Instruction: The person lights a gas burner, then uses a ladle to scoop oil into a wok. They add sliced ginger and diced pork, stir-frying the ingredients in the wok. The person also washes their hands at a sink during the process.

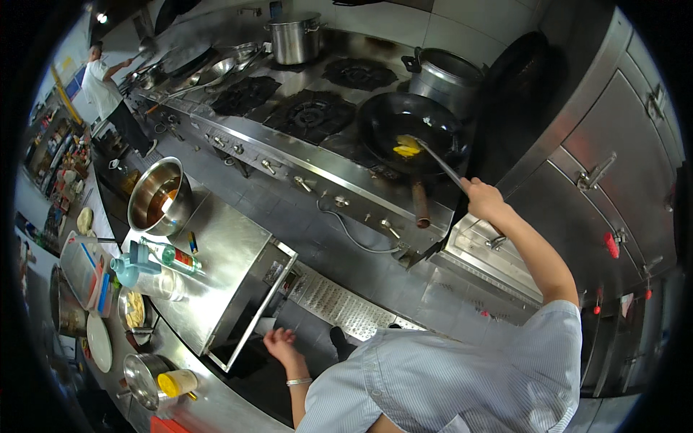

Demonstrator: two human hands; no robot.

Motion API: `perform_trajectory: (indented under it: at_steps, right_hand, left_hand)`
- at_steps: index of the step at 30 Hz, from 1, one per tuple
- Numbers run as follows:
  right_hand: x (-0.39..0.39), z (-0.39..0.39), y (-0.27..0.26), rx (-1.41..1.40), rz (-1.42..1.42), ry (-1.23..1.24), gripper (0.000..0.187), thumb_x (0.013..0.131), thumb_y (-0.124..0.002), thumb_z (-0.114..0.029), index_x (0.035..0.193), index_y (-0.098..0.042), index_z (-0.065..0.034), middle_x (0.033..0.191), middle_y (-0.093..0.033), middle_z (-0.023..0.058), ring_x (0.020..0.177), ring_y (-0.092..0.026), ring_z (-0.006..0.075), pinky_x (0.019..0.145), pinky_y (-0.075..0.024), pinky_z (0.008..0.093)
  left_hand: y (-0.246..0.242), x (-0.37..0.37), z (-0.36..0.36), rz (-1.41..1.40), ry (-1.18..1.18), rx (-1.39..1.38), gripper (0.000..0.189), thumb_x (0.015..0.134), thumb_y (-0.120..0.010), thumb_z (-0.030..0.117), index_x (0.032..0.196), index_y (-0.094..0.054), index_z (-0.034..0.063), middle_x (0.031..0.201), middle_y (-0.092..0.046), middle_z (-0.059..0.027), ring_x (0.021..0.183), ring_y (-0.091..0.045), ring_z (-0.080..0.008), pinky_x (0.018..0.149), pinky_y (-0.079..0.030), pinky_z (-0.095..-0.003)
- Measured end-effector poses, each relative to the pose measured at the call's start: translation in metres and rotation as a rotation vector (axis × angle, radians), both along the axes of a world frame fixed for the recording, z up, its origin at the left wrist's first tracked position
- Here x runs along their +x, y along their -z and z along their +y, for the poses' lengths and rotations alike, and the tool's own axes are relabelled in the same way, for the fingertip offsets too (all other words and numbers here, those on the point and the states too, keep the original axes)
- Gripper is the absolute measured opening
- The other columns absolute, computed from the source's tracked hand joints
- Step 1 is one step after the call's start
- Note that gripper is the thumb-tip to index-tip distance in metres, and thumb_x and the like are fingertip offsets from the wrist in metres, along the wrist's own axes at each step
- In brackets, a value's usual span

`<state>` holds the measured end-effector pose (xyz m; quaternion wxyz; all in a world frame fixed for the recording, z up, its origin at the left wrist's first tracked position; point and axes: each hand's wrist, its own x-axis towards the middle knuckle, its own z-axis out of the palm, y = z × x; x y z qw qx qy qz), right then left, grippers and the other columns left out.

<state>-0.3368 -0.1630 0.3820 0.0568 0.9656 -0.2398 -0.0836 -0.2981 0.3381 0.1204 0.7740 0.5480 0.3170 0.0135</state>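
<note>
My right hand [483, 199] grips the handle of a long metal cooking utensil [441, 161], whose head reaches into a black wok [379, 124]. Yellow food [407, 147], which looks like egg, lies in the wok at the utensil's head. The wok rests on the right end of the range, and its brown tubular handle [420, 203] points towards me with no hand on it. My left hand [281, 345] hangs loosely curled beside the metal frame [262, 309] at the end of the steel worktable. Nothing shows in its fingers.
Behind the wok stands a large pot [446, 78]; a lidded stockpot [294, 39] is farther left. On the worktable are a steel bowl of reddish liquid [158, 197], a green bottle [173, 258] and a plastic jug [157, 282]. A person [103, 86] stands at the range's far end.
</note>
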Motion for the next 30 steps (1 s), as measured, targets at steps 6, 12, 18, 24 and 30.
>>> perform_trajectory:
  at_steps: [6,12,18,24,30]
  right_hand:
    - [0.04,-0.046,0.025,0.15,0.047,0.03,0.052,0.074,-0.049,-0.006,0.125,-0.038,-0.0066,0.105,-0.055,0.0231,0.099,-0.057,0.0331,0.078,-0.0481,0.0401]
    - [-0.011,-0.077,0.004,0.691,-0.084,0.044,0.058,0.069,-0.047,-0.002,0.127,-0.04,-0.0038,0.08,-0.06,0.0252,0.065,-0.062,0.0317,0.061,-0.0495,0.0371]
    - [-0.058,-0.09,-0.009,0.59,-0.075,0.163,0.053,0.067,-0.058,-0.004,0.119,-0.048,-0.0019,0.079,-0.062,0.0212,0.065,-0.063,0.0244,0.065,-0.0499,0.0339]
    - [0.013,-0.09,0.034,0.444,-0.276,0.195,0.043,0.07,-0.043,-0.001,0.112,-0.05,0.0034,0.09,-0.061,0.0244,0.077,-0.063,0.0356,0.061,-0.0511,0.0398]
    - [-0.019,-0.068,0.004,0.853,-0.155,0.191,0.027,0.071,-0.054,0.001,0.098,-0.053,0.0003,0.059,-0.051,0.007,0.044,-0.049,0.0143,0.038,-0.042,0.031]
  left_hand:
    - [-0.025,-0.083,-0.107,-0.084,0.269,-0.024,0.018,0.085,-0.051,0.005,0.102,-0.044,0.0028,0.084,-0.054,-0.0068,0.065,-0.058,-0.0163,0.053,-0.046,-0.0259]
    - [-0.033,-0.144,-0.148,0.014,0.295,-0.016,0.019,0.085,-0.051,0.004,0.102,-0.044,0.0008,0.082,-0.055,-0.0081,0.063,-0.058,-0.0168,0.052,-0.045,-0.026]
    - [-0.043,-0.162,-0.151,-0.012,0.419,0.109,0.02,0.084,-0.054,0.007,0.1,-0.046,0.0005,0.082,-0.055,-0.0075,0.064,-0.057,-0.0151,0.054,-0.045,-0.0253]
    - [-0.056,-0.171,-0.152,-0.133,0.583,0.143,0.018,0.085,-0.051,0.008,0.1,-0.048,0.0007,0.084,-0.057,-0.0069,0.068,-0.058,-0.0138,0.056,-0.045,-0.0253]
    - [-0.034,-0.205,-0.124,-0.022,0.525,0.076,0.016,0.083,-0.053,0.008,0.098,-0.05,0.0024,0.08,-0.056,-0.0042,0.064,-0.055,-0.0118,0.054,-0.043,-0.0244]
